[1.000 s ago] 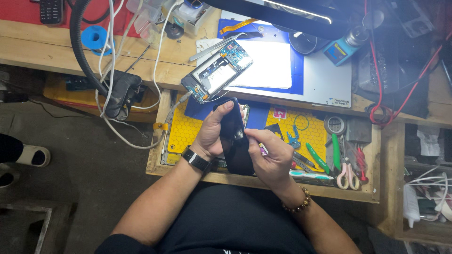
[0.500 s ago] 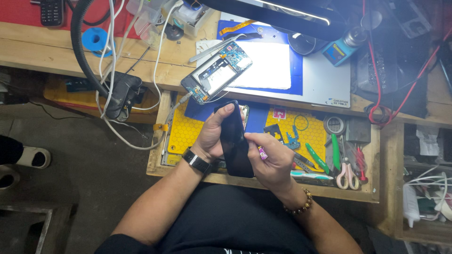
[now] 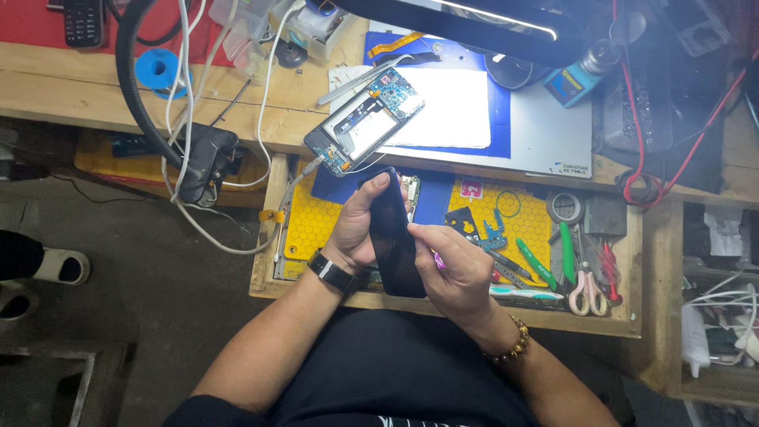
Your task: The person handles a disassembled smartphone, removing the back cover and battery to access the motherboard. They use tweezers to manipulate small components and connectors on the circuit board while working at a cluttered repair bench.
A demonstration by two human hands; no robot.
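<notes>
I hold a black phone panel (image 3: pixel 393 237) on edge over the open drawer (image 3: pixel 443 304). My left hand (image 3: pixel 360 225) wraps around its left side, fingers over the top end; a black watch sits on that wrist. My right hand (image 3: pixel 455 269) grips the panel's right edge, thumb pressed along it, with a small pink tool just showing under the fingers. A beaded bracelet circles my right wrist. An opened phone body (image 3: pixel 364 122) with bare circuit board lies on the bench edge just above my hands.
The drawer holds a yellow mat (image 3: pixel 506 209), green-handled tools (image 3: pixel 538 265), pink scissors (image 3: pixel 583 289) and a tape roll (image 3: pixel 564 207). On the bench are a blue mat (image 3: pixel 506 119), tweezers (image 3: pixel 356 85), white cables (image 3: pixel 186 95), a black hose (image 3: pixel 138 103) and a blue reel (image 3: pixel 156 69).
My right hand has slid slightly down the panel's right edge and the panel has turned a little more upright. Everything else is still.
</notes>
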